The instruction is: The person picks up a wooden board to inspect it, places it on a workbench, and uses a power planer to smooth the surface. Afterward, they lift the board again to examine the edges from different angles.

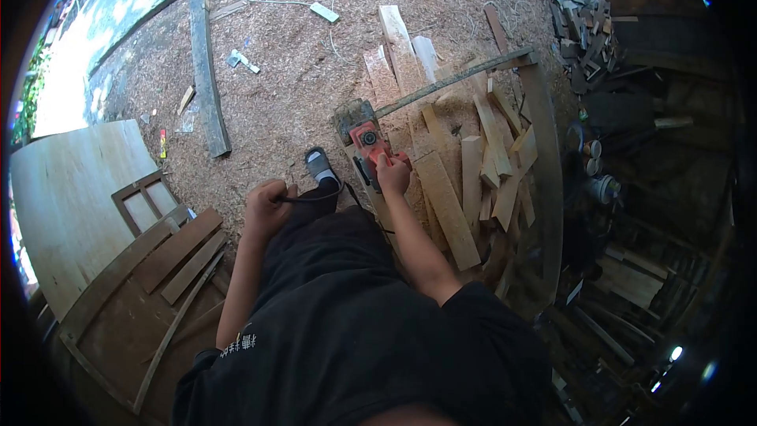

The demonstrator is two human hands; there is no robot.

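Observation:
My right hand (pixel 393 173) is closed around the rear handle of a red electric planer (pixel 367 139). The planer rests at the far end of a narrow wooden board that runs back toward my body. Off to the left, my left hand (pixel 268 201) is closed on a dark power cord (pixel 311 199), which crosses above my leg. Beside the planer on the right lies a wide plank (pixel 447 209). The planer's underside is hidden from view.
Several loose wood pieces (pixel 493 146) are piled on the right. A long bar (pixel 453 80) reaches from the planer toward the upper right. Shavings cover the floor, with a white power strip (pixel 324 12) and a long beam (pixel 208 79). Brown panels (pixel 177 248) lean at left.

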